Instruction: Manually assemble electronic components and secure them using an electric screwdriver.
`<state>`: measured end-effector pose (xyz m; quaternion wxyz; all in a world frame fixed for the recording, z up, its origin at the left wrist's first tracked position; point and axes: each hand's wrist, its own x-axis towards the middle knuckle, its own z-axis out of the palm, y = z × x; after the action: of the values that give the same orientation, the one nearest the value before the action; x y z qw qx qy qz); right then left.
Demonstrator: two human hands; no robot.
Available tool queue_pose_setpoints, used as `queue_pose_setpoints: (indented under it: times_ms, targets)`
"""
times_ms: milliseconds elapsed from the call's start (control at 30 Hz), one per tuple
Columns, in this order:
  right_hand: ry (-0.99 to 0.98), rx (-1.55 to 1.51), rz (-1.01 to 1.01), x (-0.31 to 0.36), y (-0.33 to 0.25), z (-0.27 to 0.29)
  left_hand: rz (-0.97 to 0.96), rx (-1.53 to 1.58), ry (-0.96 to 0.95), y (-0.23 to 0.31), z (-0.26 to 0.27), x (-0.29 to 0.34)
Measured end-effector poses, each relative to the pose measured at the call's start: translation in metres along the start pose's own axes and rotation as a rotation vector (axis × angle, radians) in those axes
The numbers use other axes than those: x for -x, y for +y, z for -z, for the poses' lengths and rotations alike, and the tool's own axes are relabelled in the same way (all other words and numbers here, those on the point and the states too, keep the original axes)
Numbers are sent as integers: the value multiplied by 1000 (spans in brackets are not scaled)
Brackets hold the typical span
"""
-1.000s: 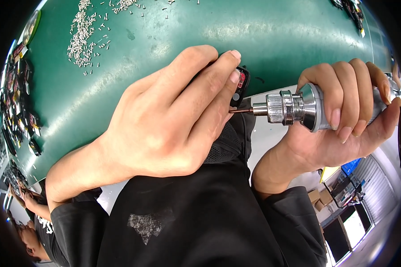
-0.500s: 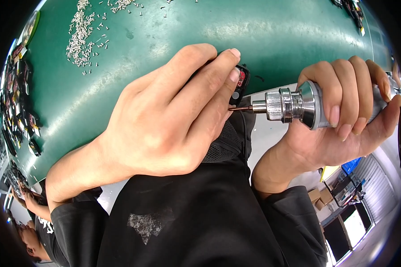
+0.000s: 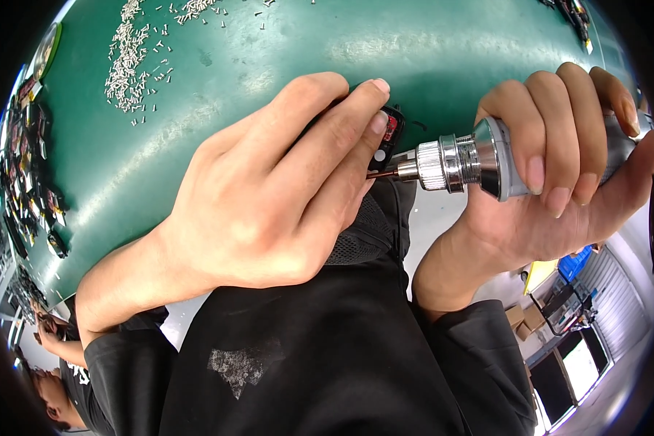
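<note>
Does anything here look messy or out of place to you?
Mostly the small silvery screws: they lie scattered loose over the far-left part of the green mat, not in any tray. Otherwise the left hand holds a small black part while the right hand presses a powered screwdriver to it.

The left hand (image 3: 269,211) pinches a small black plastic part with a red inset (image 3: 386,138) between thumb and fingers, at the near edge of the green-topped table (image 3: 283,51). The right hand (image 3: 559,182) has its grip wrapped around a silver metal power screwdriver with a knurled collar (image 3: 472,160), lying level, its thin bit touching the part. A scatter of small pale screws (image 3: 127,73) lies far back on the table, dark small parts (image 3: 29,189) along its left rim.
</note>
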<state>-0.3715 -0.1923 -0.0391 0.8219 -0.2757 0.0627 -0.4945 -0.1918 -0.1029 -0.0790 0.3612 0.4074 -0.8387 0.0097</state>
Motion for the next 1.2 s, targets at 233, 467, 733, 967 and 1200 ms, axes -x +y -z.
queue_pose_setpoints:
  times_ms: [233,467,733,967,1200]
  targets:
    - [-10,42,-11,0,-3,2,49,35,-127,3,10,-6]
    - [38,59,34,1,-12,0,24,14,-172,2,13,-7]
    - [35,224,110,-3,-22,1,6,-58,-77,3,6,-6]
    - [-52,369,127,-6,-18,9,-6,-94,-24,2,2,-6]
    - [-71,372,108,-5,-15,10,22,-67,-20,3,2,-7]
